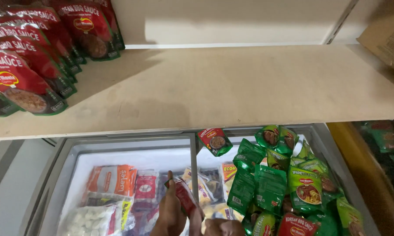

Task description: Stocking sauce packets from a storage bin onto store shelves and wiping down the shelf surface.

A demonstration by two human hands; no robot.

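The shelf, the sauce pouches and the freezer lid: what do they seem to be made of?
Shelf: probably painted or laminated board, matt cream, scuffed. Red sauce pouches: glossy plastic film that catches the light. Freezer lid: seemingly clear glass in a grey frame, packets visible through it.

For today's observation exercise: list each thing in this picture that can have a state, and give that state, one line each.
Left hand: fingers closed on a red sauce pouch, held tilted.
Right hand: fisted, whether holding anything cannot be told.
Chest freezer: glass lid shut, frozen packs inside.
Green pouches: piled loosely on the freezer lid.
Shelf: mostly bare.
Red pouches on shelf: standing in rows.
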